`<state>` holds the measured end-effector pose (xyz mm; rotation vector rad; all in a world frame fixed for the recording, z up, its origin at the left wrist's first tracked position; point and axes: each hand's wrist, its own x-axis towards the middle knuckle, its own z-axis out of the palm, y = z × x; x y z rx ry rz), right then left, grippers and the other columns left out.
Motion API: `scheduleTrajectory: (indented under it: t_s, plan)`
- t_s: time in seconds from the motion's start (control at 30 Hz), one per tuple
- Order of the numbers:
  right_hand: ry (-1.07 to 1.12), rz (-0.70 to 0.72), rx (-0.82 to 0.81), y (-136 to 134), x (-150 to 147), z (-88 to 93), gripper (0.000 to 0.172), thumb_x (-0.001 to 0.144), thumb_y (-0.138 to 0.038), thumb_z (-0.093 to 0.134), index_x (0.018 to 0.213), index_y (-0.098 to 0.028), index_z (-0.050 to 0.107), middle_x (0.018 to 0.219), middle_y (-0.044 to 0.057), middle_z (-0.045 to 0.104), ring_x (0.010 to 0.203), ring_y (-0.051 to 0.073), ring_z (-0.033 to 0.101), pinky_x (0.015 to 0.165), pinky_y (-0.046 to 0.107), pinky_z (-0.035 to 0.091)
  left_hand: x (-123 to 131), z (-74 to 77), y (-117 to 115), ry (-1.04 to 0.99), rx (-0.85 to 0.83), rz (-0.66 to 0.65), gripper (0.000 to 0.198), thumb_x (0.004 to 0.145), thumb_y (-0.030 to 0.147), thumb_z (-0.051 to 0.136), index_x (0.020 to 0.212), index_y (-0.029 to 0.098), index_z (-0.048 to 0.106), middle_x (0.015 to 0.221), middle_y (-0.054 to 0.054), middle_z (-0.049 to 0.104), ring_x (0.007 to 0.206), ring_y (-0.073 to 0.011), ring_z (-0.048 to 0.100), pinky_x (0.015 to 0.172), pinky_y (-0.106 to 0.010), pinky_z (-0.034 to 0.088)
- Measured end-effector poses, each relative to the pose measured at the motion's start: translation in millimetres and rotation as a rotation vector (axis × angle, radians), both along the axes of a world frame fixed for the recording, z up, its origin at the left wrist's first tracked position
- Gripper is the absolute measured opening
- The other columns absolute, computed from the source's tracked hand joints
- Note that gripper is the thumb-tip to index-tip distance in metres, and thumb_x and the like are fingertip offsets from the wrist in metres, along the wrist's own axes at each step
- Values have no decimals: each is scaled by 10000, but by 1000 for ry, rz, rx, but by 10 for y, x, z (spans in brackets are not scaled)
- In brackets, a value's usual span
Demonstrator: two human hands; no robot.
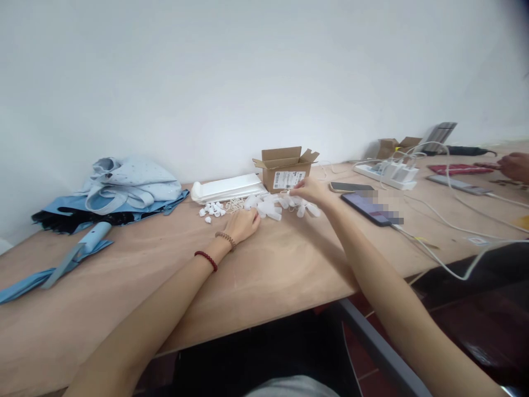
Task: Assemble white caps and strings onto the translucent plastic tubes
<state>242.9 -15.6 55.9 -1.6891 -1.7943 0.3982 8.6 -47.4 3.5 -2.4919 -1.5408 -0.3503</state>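
My left hand [243, 223] rests on the tabletop with its fingers curled together, beside a pile of translucent plastic sleeves [269, 210]. Whatever its fingers may hold is hidden. Over the right part of that pile, in front of the small open carton [285, 173], my right hand [312, 191] is closed in a pinch. A small white piece [285, 191] shows at its fingertips, too small to name. White plastic caps [212, 209] lie in a group to the left, and thin white cords [235, 205] are heaped between them and the sleeves.
A white padded packet [225, 188] lies against the wall. Folded blue umbrellas [128, 187] occupy the left side. To the right are a dark phone [366, 208], another phone [351, 187], a white power strip [384, 176] and trailing cables. Another person's hand [514, 166] is at far right.
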Motion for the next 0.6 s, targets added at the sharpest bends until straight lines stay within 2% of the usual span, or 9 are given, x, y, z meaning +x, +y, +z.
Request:
scheduleTrajectory:
  t_s: [0.13, 0.27, 0.33, 0.4, 0.5, 0.6]
  plan:
    - [307, -52, -33, -4, 248, 74, 122, 666, -227, 615, 648, -106, 612, 538, 0, 515, 529, 100, 480, 474, 204, 394, 5, -8, 5, 3, -2, 11, 321, 912, 321, 342, 919, 133, 603, 817, -115, 664, 749, -226, 624, 661, -312, 431]
    - [366, -111, -98, 14, 375, 52, 52, 666, -139, 594, 637, -99, 579, 572, 34, 555, 558, 118, 546, 525, 218, 467, -1, -26, 29, 4, 6, 0, 302, 907, 305, 345, 903, 136, 596, 803, -108, 663, 738, -219, 621, 651, -306, 424]
    - [234, -127, -145, 32, 410, 31, 55, 680, -144, 580, 652, -97, 578, 595, 60, 580, 566, 138, 573, 536, 232, 472, -7, -38, 43, 8, 21, -9, 302, 906, 302, 340, 888, 140, 594, 787, -106, 660, 728, -221, 620, 638, -305, 419]
    - [-7, -156, -172, 43, 424, 12, 106, 712, -187, 560, 687, -90, 594, 626, 97, 609, 591, 173, 596, 544, 253, 464, -12, -48, 52, 9, 30, -12, 304, 907, 302, 336, 875, 144, 594, 780, -104, 659, 723, -221, 619, 626, -301, 414]
    - [-333, -184, -182, 39, 385, -20, 267, 744, -340, 568, 780, -84, 631, 761, 157, 653, 743, 243, 630, 605, 282, 458, -17, -62, 59, 11, 37, -14, 306, 907, 303, 332, 873, 148, 594, 785, -105, 661, 724, -221, 619, 623, -301, 411]
    - [-474, -161, -262, 30, 283, -56, 421, 669, -502, 639, 838, -117, 657, 877, 150, 665, 865, 267, 622, 658, 280, 458, -23, -76, 68, 9, 41, -14, 301, 906, 303, 334, 884, 151, 593, 796, -108, 664, 731, -222, 619, 628, -303, 409]
